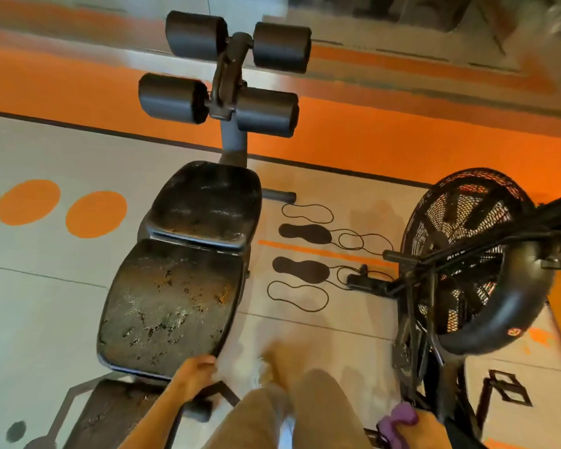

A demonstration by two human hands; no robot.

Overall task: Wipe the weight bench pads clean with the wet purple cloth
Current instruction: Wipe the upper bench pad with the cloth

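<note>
The weight bench (188, 254) occupies the centre of the frame, lying lengthwise from the lower left toward the top. Its back pad (170, 306) sits in the lower centre-left; the surface is black, worn and flaked, with wet-looking glints and brownish patches. The seat pad (206, 205) lies directly above it in the frame, separated by a narrow gap, in similar condition. Four black foam rollers (221, 72) stand on the upright post at the top centre.

The left hand (196, 372) is at the lower centre, fingers curled over the near right corner of the back pad, in contact with its edge. The right hand (426, 426) is at the lower right edge of the frame, well apart from the bench, gripping the purple cloth (397, 419) bunched in a closed fist. The cloth touches neither pad.

Between the hands, the person's legs in beige trousers (272, 413) and a blurred light shoe (263, 367) show at the bottom centre.

A black air bike (473, 254) with a mesh fan cage stands at the right. Black footprint markings (305, 254) are painted on the floor between bench and bike. The floor (36, 286) is light grey with orange dots (62, 209) at the left and an orange band across the upper part.
</note>
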